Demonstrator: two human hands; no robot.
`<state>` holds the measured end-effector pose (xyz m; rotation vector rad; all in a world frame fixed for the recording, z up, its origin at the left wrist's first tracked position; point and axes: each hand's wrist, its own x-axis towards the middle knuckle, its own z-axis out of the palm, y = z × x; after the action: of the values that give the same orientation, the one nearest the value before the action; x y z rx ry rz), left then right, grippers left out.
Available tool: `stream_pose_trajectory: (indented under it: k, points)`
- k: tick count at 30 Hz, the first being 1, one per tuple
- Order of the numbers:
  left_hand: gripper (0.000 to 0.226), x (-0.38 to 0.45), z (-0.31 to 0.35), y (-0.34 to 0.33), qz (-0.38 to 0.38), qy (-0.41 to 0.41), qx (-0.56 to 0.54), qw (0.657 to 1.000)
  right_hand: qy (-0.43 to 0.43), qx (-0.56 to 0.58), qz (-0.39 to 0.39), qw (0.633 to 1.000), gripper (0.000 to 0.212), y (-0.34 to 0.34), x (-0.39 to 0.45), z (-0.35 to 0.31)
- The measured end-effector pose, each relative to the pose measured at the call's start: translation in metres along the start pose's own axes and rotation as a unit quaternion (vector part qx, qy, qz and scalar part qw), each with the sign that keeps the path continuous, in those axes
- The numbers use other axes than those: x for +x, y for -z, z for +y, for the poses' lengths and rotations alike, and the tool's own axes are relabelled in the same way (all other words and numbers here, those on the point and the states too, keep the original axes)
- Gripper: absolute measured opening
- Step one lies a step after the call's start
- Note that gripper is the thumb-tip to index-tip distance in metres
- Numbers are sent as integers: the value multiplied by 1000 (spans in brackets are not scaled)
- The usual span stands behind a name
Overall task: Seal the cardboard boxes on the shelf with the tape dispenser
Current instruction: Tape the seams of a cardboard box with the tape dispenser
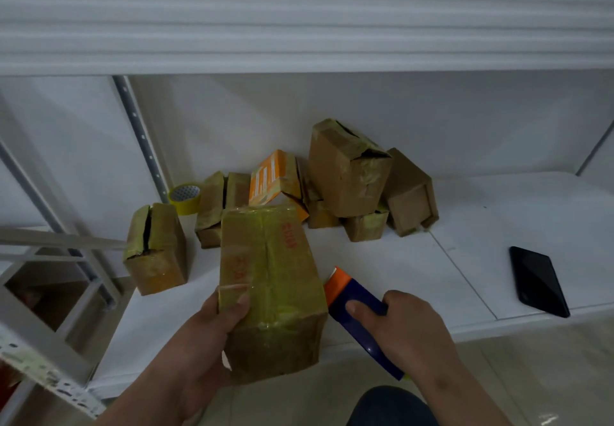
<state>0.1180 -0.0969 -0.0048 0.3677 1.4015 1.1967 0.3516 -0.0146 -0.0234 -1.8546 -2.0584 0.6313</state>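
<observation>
One big cardboard box (pixel 272 289) is being held over the front edge of the shelf (pixel 415 259), its long side pointing away toward the wall. It is being gripped at its near left corner by the left hand (pixel 206 336); it looks light and stiff, but slippery with tape. The tape dispenser (pixel 357 312), orange end forward, is being clamped by the right hand (pixel 405 326) beside the box.

Matt brown cardboard box (pixel 272 289) under glossy yellowish tape; dispenser (pixel 360 317) glossy blue and orange plastic; shelf (pixel 398 259) smooth white; phone (pixel 538 281) glossy black
</observation>
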Motion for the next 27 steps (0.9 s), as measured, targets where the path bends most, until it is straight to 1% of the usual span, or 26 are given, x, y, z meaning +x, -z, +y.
stream_pose_trajectory:
  k: [5, 8, 11, 14, 18, 20, 24, 27]
  points:
    - [27, -15, 1, -18, -55, -31, -13, 998, -24, 23, 8, 999, 52, 15, -15, 17]
    - [26, -22, 3, -33, -70, -39, -7, 997, -52, 76, 14, 996, 54, 28, -22, 33]
    - [26, -25, 2, -50, -85, -36, 12, 996, -81, 152, 49, 984, 53, 40, -26, 49]
    - [25, -23, -3, -70, -94, -23, 48, 994, -102, 200, 99, 969, 54, 47, -29, 67]
    - [33, -14, -10, -101, -91, 2, 83, 992, -128, 224, 134, 957, 55, 55, -28, 92]
    - [34, -8, -12, -120, -97, 11, 93, 991, -139, 229, 150, 952, 55, 62, -28, 103]
    - [34, 2, -13, -158, -122, 18, 110, 986, -162, 241, 183, 939, 58, 76, -24, 132]
    - [33, 12, -12, -188, -146, 23, 124, 981, -175, 283, 204, 921, 55, 82, -20, 151]
